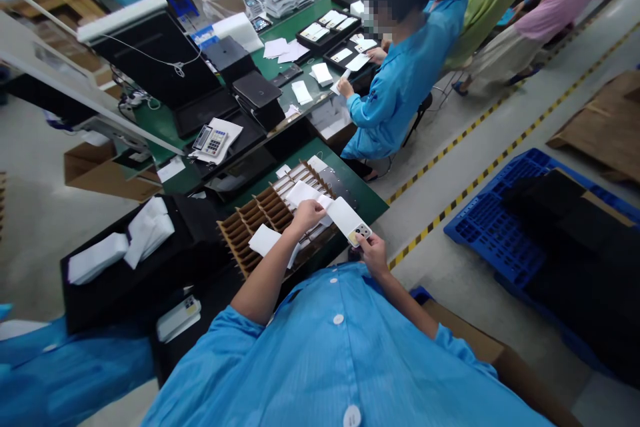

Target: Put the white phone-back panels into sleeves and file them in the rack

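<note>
My right hand (374, 253) grips a white phone (345, 217) at its lower end, by the camera block. My left hand (307, 215) is closed on a thin white sleeve (324, 203), its edge touching the phone's upper end or lying just beside it. Under both hands lies a brown cardboard divider grid (260, 210) with narrow slots. White pieces fill its far slots, while the near left ones show bare cardboard. A loose white sleeve (265, 240) rests on the grid beside my left forearm.
White sleeves (150, 230) lie stacked on a black box at left, above white phone pieces (179, 319). A calculator (213, 141) sits on the green bench ahead. A co-worker in blue (395, 93) sits ahead right. A blue pallet (500, 213) stands at right.
</note>
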### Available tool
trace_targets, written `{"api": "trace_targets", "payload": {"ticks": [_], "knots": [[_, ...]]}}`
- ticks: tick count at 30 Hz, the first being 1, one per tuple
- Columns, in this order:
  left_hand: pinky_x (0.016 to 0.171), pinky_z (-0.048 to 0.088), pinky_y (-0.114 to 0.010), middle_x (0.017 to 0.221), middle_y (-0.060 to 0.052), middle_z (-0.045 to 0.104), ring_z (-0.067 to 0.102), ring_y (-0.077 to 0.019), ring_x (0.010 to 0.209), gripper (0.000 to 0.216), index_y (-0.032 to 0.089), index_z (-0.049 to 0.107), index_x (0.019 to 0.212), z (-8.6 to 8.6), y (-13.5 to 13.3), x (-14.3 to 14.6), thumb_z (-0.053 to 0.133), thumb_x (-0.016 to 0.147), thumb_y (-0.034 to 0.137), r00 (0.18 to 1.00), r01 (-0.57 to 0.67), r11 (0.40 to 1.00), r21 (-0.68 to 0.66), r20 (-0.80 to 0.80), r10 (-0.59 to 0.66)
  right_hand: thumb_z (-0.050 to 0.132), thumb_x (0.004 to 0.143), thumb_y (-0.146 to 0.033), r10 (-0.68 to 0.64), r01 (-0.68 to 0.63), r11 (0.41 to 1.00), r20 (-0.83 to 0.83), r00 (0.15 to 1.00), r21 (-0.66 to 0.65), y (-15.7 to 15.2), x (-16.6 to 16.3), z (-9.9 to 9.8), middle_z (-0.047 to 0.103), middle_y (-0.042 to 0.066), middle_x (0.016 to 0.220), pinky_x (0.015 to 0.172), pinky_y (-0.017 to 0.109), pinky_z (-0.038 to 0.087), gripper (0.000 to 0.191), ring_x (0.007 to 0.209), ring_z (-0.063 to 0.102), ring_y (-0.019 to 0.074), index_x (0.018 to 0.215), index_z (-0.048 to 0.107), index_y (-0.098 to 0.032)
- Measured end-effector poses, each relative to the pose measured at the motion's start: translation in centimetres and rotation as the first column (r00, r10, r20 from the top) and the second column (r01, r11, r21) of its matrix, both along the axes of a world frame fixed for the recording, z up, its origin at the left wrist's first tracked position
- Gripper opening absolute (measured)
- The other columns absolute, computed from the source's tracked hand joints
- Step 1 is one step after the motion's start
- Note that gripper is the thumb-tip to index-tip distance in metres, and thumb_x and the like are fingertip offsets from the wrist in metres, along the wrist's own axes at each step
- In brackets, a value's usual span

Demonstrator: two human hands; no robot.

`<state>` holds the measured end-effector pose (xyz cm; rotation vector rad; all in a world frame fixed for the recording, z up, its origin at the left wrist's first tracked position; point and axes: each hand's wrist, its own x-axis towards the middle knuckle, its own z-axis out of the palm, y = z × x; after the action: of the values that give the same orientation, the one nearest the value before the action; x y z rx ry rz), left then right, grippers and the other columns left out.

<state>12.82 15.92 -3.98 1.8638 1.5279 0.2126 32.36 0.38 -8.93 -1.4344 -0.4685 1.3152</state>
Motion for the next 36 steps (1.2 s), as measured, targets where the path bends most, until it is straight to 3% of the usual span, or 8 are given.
{"api": "trace_targets", "payload": {"ticks": [7,15,21,28,31,36], "knots": [[0.075,0.045,-0.031,0.079,-0.007,0.074,0.063,-0.0193,0.076,0.019,0.016,0.076,0.070,-0.1,-0.2,0.4,0.061,0.081,0.015,0.999,0.020,0.996,0.091,-0.032,-0.017,0.079,0.079,-0.059,-0.034,0.026,0.995,0.084,0.996,0.091,-0.3,-0.1,1.0,0.082,0.010,0.089,0.063,0.035,0.064,0.051,0.072,0.075,0.0232,0.098,0.079,-0.012],[0.076,0.044,-0.032,0.083,-0.008,0.070,0.061,-0.0210,0.079,0.016,0.017,0.071,0.076,-0.1,-1.9,0.6,0.059,0.088,0.016,0.995,-0.034,0.978,0.207,-0.083,0.052,0.079,0.078,-0.058,0.081,-0.090,0.994,0.136,0.987,0.058,-0.3,-0.4,1.1,0.081,0.010,0.086,0.059,0.033,0.062,0.051,0.070,0.075,0.0239,0.098,0.081,-0.011],[0.080,0.045,-0.034,0.092,-0.010,0.068,0.062,-0.0225,0.085,0.019,0.018,0.068,0.081,-0.8,-3.8,0.9,0.057,0.096,0.019,0.980,0.004,0.937,0.348,-0.188,0.066,0.079,0.077,-0.057,0.119,-0.121,0.992,0.059,0.991,0.033,-0.1,-0.7,2.1,0.081,0.010,0.086,0.056,0.033,0.062,0.052,0.068,0.075,0.0244,0.101,0.079,-0.011],[0.080,0.045,-0.033,0.088,-0.008,0.067,0.062,-0.0219,0.085,0.016,0.020,0.066,0.080,-1.3,-4.3,1.3,0.057,0.094,0.018,0.981,-0.102,0.936,0.337,-0.125,0.151,0.081,0.075,-0.053,0.101,-0.102,0.995,0.057,0.993,0.007,-0.3,-0.7,2.9,0.082,0.011,0.084,0.053,0.032,0.061,0.048,0.062,0.074,0.0238,0.097,0.079,-0.010],[0.081,0.045,-0.034,0.091,-0.009,0.067,0.062,-0.0232,0.087,0.017,0.020,0.066,0.082,-1.2,-4.6,1.3,0.056,0.096,0.018,0.982,-0.077,0.931,0.357,-0.136,0.134,0.083,0.073,-0.053,0.080,-0.080,0.997,0.015,0.997,-0.004,-0.2,-0.8,3.1,0.082,0.011,0.084,0.053,0.034,0.062,0.049,0.057,0.073,0.0227,0.098,0.079,-0.010],[0.086,0.045,-0.038,0.098,-0.013,0.070,0.060,-0.0297,0.106,0.020,0.021,0.068,0.084,-1.0,-5.1,1.3,0.055,0.100,0.023,0.961,0.065,0.898,0.436,-0.270,0.061,0.085,0.073,-0.055,0.073,-0.073,0.997,0.037,0.997,0.004,-0.3,-0.9,3.3,0.083,0.011,0.086,0.054,0.034,0.063,0.050,0.060,0.074,0.0235,0.097,0.080,-0.011]]}}
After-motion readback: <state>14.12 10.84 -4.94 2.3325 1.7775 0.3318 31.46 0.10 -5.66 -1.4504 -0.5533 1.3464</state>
